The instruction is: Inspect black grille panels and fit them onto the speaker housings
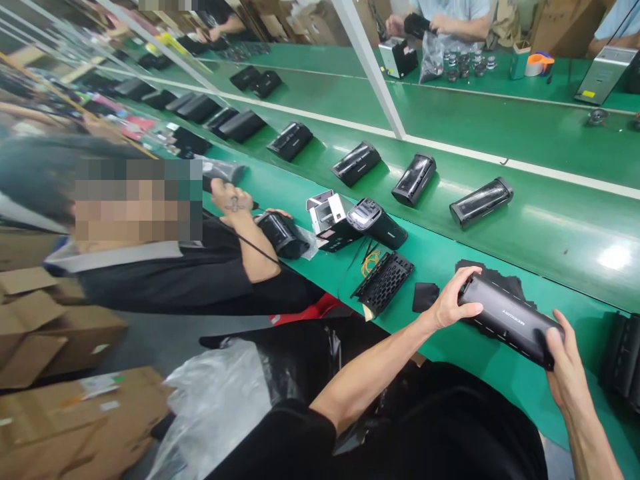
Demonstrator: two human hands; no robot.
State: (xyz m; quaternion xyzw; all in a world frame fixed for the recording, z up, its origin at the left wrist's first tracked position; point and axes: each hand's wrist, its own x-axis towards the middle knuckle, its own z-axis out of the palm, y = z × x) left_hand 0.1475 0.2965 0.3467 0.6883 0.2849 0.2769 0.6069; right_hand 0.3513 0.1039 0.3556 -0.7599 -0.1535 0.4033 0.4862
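Note:
A long black speaker casing with pale lettering on its face is held between my two hands, tilted above the near edge of the green bench. My left hand grips its left end, the thumb lying across the top face. At the other end, my right hand is closed round the casing with its thumb on top. Under the casing lie dark flat pads, partly hidden by it. A small black pad lies beside my left wrist.
Several black casings stand in a row along the green conveyor. Left of my arm are a perforated black panel, a silver-black box and another casing. A co-worker sits at left. More black parts stand at right.

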